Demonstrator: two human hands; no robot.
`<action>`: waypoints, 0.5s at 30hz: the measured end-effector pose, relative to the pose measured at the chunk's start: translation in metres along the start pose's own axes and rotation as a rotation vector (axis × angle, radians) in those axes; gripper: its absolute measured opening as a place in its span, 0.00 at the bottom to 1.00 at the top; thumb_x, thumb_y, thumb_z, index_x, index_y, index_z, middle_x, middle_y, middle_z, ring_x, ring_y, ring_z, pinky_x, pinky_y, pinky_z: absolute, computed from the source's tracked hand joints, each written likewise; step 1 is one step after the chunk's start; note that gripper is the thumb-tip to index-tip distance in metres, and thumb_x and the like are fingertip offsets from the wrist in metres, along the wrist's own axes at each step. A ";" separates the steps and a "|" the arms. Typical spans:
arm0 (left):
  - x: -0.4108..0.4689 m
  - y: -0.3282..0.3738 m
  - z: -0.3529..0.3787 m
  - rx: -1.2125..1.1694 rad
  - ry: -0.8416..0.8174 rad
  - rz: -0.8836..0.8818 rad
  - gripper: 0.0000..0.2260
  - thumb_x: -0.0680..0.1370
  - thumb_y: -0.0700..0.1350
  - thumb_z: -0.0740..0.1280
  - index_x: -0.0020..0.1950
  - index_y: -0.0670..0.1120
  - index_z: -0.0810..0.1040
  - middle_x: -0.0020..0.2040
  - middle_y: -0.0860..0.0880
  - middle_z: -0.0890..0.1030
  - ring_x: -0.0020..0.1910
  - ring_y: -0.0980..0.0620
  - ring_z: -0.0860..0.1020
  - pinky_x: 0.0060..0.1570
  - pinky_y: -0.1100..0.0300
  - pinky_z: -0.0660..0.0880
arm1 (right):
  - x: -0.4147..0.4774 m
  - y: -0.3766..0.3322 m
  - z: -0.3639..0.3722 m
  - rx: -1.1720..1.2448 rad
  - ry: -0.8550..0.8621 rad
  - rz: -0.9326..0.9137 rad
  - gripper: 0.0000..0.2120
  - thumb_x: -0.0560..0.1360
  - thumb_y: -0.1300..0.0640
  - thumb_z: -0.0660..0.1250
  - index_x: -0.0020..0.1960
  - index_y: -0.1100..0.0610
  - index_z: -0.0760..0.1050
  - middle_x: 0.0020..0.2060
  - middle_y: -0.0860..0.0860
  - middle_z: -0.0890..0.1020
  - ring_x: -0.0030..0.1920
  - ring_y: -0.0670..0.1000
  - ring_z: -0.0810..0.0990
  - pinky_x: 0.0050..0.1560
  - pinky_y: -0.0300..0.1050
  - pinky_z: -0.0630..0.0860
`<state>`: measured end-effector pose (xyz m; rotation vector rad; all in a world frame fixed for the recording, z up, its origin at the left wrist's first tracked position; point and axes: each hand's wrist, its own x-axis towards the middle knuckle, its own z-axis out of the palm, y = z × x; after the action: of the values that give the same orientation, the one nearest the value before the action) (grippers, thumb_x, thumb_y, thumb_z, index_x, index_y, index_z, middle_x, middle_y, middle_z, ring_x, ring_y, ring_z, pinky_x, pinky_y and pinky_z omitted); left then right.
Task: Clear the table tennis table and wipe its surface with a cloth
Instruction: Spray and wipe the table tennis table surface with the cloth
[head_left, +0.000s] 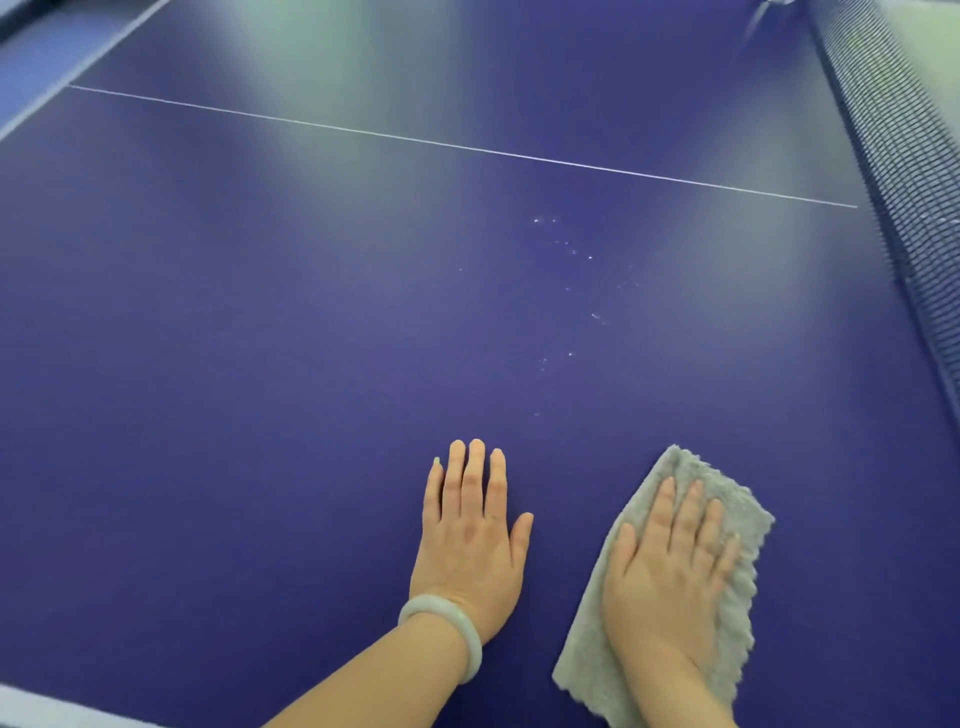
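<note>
Down at the edge of the table (260, 364), right hand (670, 571) presses cloth (587, 654) flat-fingered; left hand (470, 540) lies released.

Head-worn view, downward (near table (260, 364))

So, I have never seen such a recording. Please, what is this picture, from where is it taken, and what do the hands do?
There is no machine here. A person wears a camera on the head, so you look down at their own two hands. The left hand, with a pale bracelet, lies flat on the blue table. The right hand presses flat on a grey cloth; nothing is gripped. Small white specks lie on the table ahead of the hands. A thin white line crosses it, and the net runs along the right.
</note>
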<state>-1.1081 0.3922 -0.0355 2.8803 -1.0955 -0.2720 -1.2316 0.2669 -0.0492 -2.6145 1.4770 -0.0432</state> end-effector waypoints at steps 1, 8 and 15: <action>0.000 -0.001 0.000 -0.007 0.003 0.006 0.29 0.81 0.57 0.47 0.76 0.41 0.65 0.75 0.40 0.66 0.76 0.40 0.62 0.72 0.41 0.56 | 0.003 -0.011 0.002 -0.002 0.008 -0.012 0.31 0.79 0.48 0.45 0.78 0.63 0.55 0.77 0.62 0.58 0.78 0.63 0.55 0.77 0.63 0.48; 0.024 -0.035 -0.018 -0.238 0.251 0.016 0.23 0.80 0.53 0.54 0.67 0.41 0.75 0.68 0.42 0.73 0.68 0.43 0.72 0.66 0.45 0.72 | 0.033 -0.036 0.005 -0.046 0.024 -0.047 0.31 0.80 0.47 0.43 0.79 0.60 0.52 0.78 0.59 0.56 0.79 0.60 0.52 0.77 0.64 0.49; 0.106 -0.101 -0.032 -0.146 0.109 -0.404 0.28 0.83 0.54 0.52 0.80 0.41 0.54 0.80 0.40 0.53 0.79 0.42 0.48 0.78 0.48 0.46 | 0.055 -0.047 0.004 -0.054 0.015 -0.011 0.31 0.80 0.47 0.41 0.80 0.59 0.48 0.79 0.58 0.53 0.79 0.59 0.49 0.77 0.62 0.46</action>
<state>-0.9583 0.3963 -0.0304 2.9155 -0.4492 -0.1964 -1.1631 0.2443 -0.0489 -2.6709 1.4899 -0.0247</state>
